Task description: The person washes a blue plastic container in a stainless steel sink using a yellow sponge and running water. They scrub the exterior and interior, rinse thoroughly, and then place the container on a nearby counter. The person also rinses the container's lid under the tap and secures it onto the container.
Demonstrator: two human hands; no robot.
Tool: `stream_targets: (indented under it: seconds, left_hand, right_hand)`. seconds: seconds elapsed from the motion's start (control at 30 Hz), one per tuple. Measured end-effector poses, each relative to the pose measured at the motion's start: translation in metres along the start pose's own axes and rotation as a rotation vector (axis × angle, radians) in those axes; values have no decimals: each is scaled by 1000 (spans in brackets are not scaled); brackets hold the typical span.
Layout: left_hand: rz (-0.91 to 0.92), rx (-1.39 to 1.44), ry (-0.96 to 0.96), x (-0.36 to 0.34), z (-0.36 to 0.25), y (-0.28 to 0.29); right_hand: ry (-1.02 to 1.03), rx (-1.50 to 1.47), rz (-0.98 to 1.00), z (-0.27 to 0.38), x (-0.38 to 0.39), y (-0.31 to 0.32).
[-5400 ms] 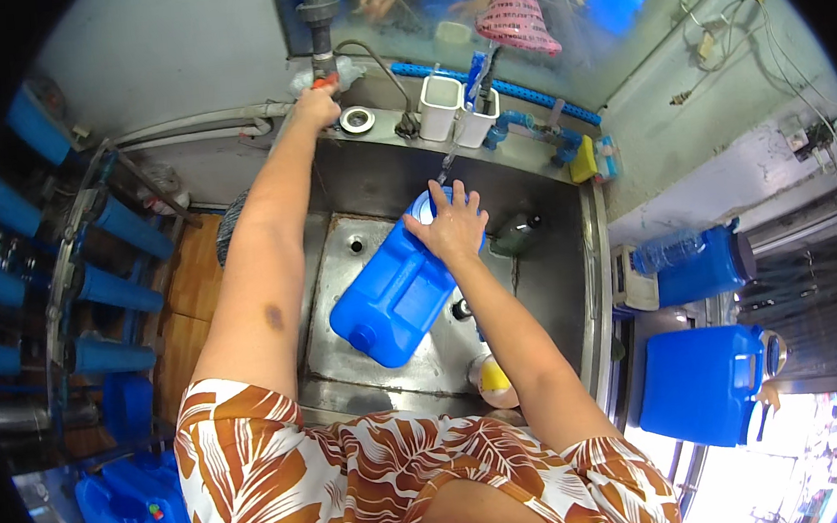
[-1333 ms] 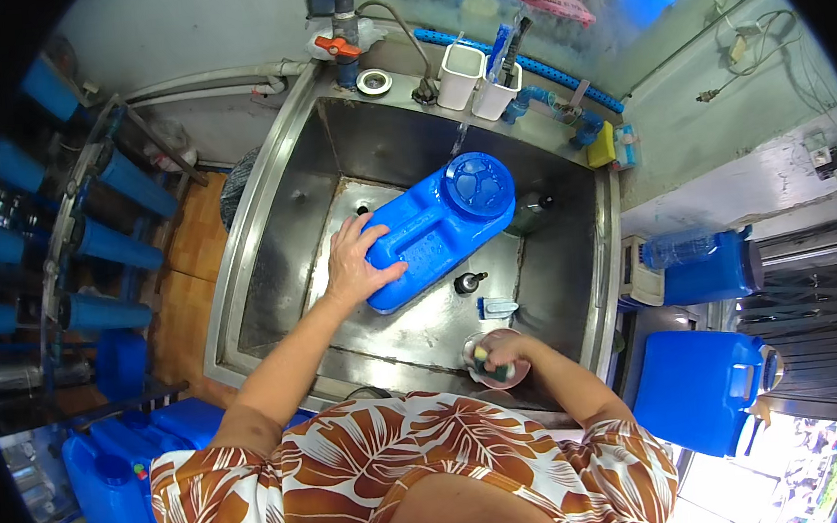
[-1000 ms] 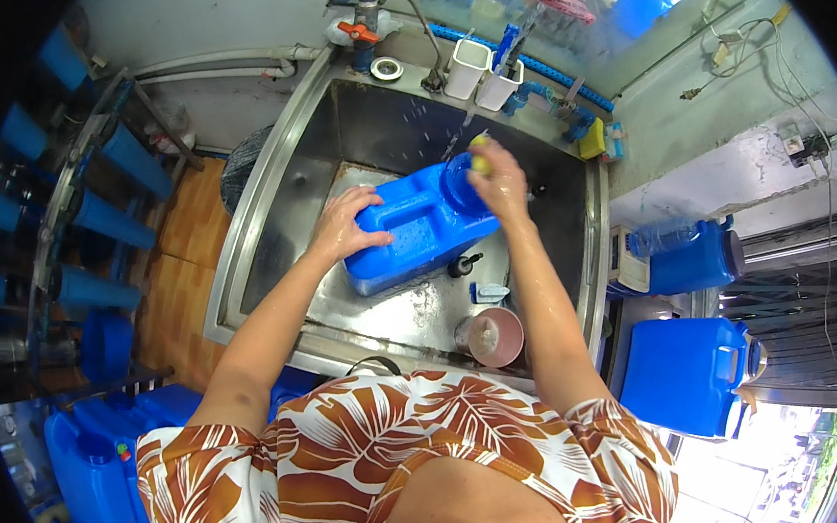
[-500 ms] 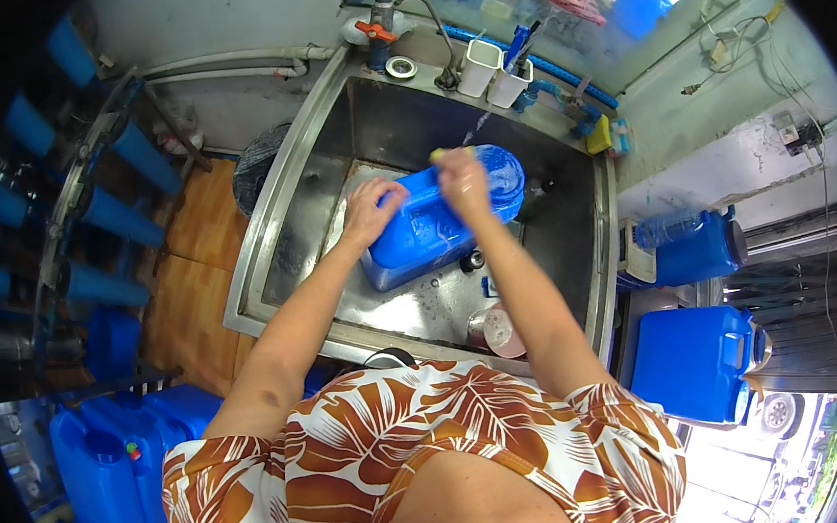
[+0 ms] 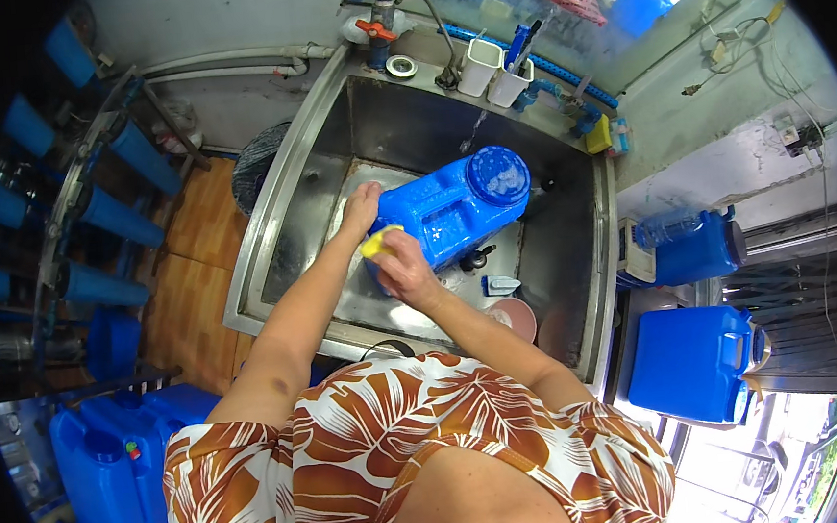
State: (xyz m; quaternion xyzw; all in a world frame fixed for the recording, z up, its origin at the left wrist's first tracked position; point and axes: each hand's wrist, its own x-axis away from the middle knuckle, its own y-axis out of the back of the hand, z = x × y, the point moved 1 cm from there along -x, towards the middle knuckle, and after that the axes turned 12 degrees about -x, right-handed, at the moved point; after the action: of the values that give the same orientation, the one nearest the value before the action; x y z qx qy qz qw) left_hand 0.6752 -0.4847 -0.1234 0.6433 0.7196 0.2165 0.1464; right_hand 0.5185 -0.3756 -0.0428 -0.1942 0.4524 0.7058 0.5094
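A blue plastic water jug [image 5: 449, 210] with a round, sudsy cap [image 5: 500, 173] lies on its side in the metal sink [image 5: 303, 233]. My left hand [image 5: 363, 207] rests against its left end, fingers pointing away from me; whether they grip the jug is hard to see. In my right hand [image 5: 404, 270] is a yellow sponge [image 5: 380, 242], pressed at the jug's near left corner. Beside the jug on the sink floor are a dark drain fitting [image 5: 477, 257], a small blue-and-white brush [image 5: 501, 284] and a pink bowl [image 5: 513, 319].
White cups [image 5: 480, 67] of brushes stand on the back ledge near an orange-handled valve [image 5: 376, 31]. A yellow sponge [image 5: 598, 135] sits at the right corner. More blue jugs [image 5: 687, 363] stand to the right and lower left. A rack of blue tubes [image 5: 125, 221] is at left.
My right hand has moved with the sponge from the cap end to the jug's near left corner. The jug has turned, so its handle recess and cap face up more. My left hand slid left.
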Motion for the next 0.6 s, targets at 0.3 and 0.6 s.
stream_targets:
  seconds: [0.3,0.6]
  left_hand:
    - [403,-607,-178,12,-89,15]
    - [418,-618,-73,13,-107,26]
  right_hand:
    - [-94,154,418,-44,41,85]
    - [-403,472,796,-40,-13,60]
